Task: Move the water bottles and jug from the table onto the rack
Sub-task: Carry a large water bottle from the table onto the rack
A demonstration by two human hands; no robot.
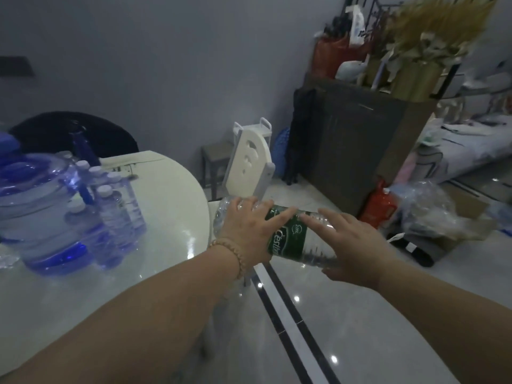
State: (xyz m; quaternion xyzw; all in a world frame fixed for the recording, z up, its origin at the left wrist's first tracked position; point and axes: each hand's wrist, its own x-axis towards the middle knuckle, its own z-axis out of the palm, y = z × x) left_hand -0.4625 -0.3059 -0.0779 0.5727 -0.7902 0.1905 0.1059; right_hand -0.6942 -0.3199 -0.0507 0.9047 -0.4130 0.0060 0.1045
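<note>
The person is moving the big bottle (291,239) from the desk (166,203) to the white rack (249,164), I think. It is lying sideways in the air, just past the desk's right edge. The left grip (249,231) and right grip (349,245) are both curling round it. Next, it is likely needing a gentle set-down on the rack.

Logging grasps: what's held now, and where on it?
The green-labelled water bottle, sideways: left grip over one end and label edge; right grip round the clear other half.
</note>
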